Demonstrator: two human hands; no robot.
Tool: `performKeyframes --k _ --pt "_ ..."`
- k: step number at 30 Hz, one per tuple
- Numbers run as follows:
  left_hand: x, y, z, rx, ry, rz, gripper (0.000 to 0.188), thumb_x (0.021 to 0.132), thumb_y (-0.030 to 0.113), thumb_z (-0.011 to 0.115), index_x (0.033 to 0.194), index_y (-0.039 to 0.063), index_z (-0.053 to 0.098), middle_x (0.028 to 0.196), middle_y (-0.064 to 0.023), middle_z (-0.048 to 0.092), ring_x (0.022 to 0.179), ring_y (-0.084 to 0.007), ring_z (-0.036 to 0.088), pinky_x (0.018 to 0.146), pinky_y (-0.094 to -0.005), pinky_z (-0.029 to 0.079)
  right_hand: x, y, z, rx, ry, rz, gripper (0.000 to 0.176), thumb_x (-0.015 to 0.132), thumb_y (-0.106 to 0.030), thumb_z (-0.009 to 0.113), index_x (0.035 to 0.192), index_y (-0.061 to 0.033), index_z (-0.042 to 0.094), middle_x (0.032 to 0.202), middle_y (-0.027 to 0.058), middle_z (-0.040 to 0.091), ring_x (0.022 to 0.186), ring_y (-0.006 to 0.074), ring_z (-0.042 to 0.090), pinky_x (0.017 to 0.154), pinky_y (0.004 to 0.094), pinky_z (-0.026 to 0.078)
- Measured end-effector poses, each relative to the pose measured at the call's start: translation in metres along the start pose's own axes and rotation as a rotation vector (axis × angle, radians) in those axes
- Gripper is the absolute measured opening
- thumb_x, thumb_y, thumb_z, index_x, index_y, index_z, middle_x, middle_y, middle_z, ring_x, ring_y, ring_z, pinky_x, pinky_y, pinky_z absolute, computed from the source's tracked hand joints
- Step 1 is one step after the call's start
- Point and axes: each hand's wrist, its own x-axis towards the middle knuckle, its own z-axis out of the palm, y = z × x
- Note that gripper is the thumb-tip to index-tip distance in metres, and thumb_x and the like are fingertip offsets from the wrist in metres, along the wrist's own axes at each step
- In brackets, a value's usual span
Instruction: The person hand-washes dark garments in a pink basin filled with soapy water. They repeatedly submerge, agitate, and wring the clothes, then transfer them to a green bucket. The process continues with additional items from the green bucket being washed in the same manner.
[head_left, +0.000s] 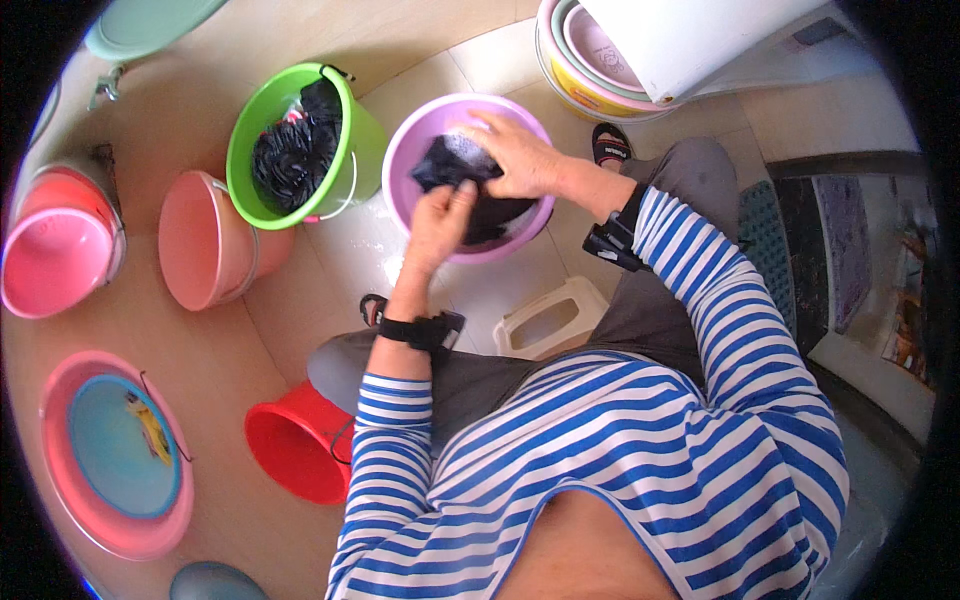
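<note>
A round light-purple plastic basin (395, 161) stands on the floor in front of me, with wet black cloth (491, 217) and white suds inside. My left hand (441, 217) pinches the near left part of the cloth between thumb and fingers. At the right, my right hand (517, 154) lies over the cloth, its fingers spread towards the suds and partly blurred. Both hands are over the basin. Left of it, a bright green bucket (349, 135) holds more dark wet cloth (296, 161) and has a white handle hanging at its side.
A salmon-pink bucket (191, 240), a pink bucket (56, 259) and a red bucket (300, 450) lie to the left. Nested basins (574, 82) stand at upper right beside a white cabinet-like object (697, 37). A cream plastic stool (555, 315) is between my legs. A tap (107, 86) is at upper left.
</note>
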Motion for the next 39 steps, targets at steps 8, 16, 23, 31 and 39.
performKeyframes --k 8,16,23,31,39 --pt "0.013 -0.031 0.011 0.208 0.327 0.12 0.038 0.062 0.004 0.066 0.096 0.002 0.049 0.092 -0.0168 0.056 0.087 -0.0268 0.057 0.078 -0.0314 0.044 0.01 -0.015 -0.014 0.38 -0.13 0.144 0.026 0.066 -0.021 0.06 0.08 -0.0007 0.054 0.076 0.0209 0.057 0.075 0.0355 0.056 0.068 0.0395 0.043" --pt "0.024 -0.072 0.012 -0.401 0.396 -0.002 0.012 0.073 0.007 0.065 0.081 0.0 0.063 0.069 -0.0013 0.061 0.057 -0.0108 0.052 0.053 -0.0278 0.043 0.014 -0.009 -0.069 0.71 0.004 0.399 0.024 0.08 -0.009 0.052 0.101 0.0009 0.055 0.09 0.0045 0.058 0.084 0.0105 0.054 0.073 0.0258 0.046" --pt "0.014 -0.038 -0.021 -1.185 0.129 -0.112 0.029 0.088 0.022 0.048 0.108 0.002 0.054 0.1 -0.0065 0.061 0.09 -0.0188 0.057 0.084 -0.0303 0.042 0.015 0.02 -0.055 1.215 0.094 0.622 0.029 0.089 -0.018 0.046 0.111 0.0006 0.051 0.103 0.0073 0.059 0.095 0.0147 0.056 0.082 0.0291 0.047" --pt "0.025 -0.053 -0.021 -1.012 0.114 -0.367 0.038 0.089 0.026 0.047 0.11 -0.005 0.052 0.106 -0.0136 0.058 0.097 -0.0199 0.056 0.085 -0.0314 0.045 0.013 0.044 -0.01 1.168 -0.012 0.792 0.042 0.088 -0.034 0.045 0.107 0.0026 0.055 0.103 0.0089 0.059 0.092 0.0186 0.057 0.085 0.0325 0.042" --pt "0.056 -0.126 0.025 0.204 0.307 -0.211 0.092 0.061 0.031 0.071 0.135 0.006 0.022 0.127 -0.0351 0.03 0.119 -0.0454 0.031 0.101 -0.0418 0.028 0.002 0.068 0.071 -0.195 -0.502 0.569 0.09 0.065 -0.032 0.071 0.137 -0.0174 0.019 0.136 0.029 0.017 0.118 0.0448 0.033 0.1 0.0415 0.031"
